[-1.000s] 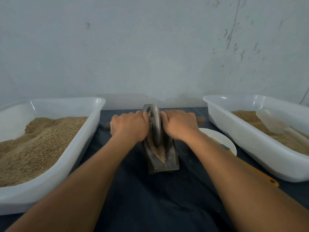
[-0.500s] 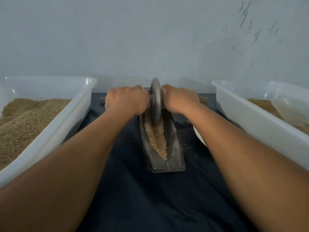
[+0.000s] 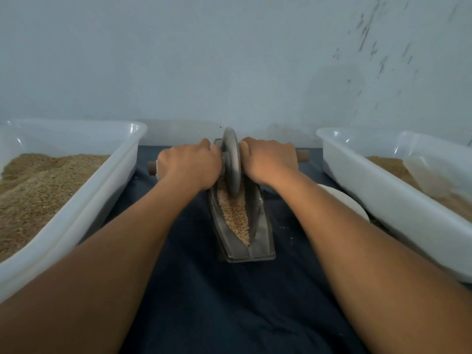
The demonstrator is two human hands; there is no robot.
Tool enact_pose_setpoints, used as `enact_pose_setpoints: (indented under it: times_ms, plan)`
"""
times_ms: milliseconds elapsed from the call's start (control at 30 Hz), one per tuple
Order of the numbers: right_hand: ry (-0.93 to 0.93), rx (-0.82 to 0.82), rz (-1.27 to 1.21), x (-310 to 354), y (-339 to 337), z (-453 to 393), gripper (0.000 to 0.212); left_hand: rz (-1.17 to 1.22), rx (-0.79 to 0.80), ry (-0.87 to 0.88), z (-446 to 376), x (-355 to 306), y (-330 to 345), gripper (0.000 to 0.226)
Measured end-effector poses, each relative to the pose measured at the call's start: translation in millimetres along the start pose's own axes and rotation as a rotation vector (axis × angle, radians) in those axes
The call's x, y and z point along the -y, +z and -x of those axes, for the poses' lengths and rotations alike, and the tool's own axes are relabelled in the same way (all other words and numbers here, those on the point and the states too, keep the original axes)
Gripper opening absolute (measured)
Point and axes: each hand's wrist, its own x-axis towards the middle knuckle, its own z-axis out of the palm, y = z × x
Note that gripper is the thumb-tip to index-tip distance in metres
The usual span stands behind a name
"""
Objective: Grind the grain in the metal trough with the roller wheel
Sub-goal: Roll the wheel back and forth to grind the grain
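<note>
Both fists, left hand and right hand, clench the wooden axle flanking the upright roller wheel, grain toward 6 o'clock in the metal trough.

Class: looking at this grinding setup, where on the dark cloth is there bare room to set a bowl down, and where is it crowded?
Bare dark cloth lies nearer than the metal trough, between the forearms. Crowded: the left tub, right tub and white plate hem the trough's sides.
</note>
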Motion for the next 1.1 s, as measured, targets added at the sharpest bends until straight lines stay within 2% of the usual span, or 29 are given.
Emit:
enact_pose_setpoints:
  times_ms: [133, 300, 433, 600, 800, 933, 1100]
  plan:
    - [-0.022, -0.046, 0.016, 5.4, -5.5, 18.4, 0.051, 0.013, 0.004, 0.0, 15.7, 1.7, -5.1, 0.035]
    - [-0.048, -0.031, -0.038, 1.1, -11.1, 39.2, 0.042, -0.029, -0.038, 0.05, 34.6, -2.0, -15.6, 0.04]
    - [-0.038, -0.004, -0.07, -2.6, -14.4, 54.0, 0.051, -0.09, -0.107, 0.103, 48.6, -5.7, -22.6, 0.04]
    - [-0.071, -0.02, -0.089, 0.6, -25.7, 72.1, 0.052, -0.12, -0.152, 0.137, 64.6, -4.8, -30.4, 0.037]
    - [-0.089, -0.038, -0.09, 2.6, -38.1, 87.1, 0.051, -0.089, -0.164, 0.122, 75.5, -1.6, -37.5, 0.036]
    - [-0.113, -0.051, -0.062, 4.9, -46.4, 95.2, 0.052, -0.057, -0.117, 0.098, 79.8, -0.4, -43.1, 0.038]
    - [-0.139, -0.086, -0.029, 8.5, -54.0, 100.6, 0.054, -0.11, -0.095, 0.086, 86.7, -0.7, -49.2, 0.039]
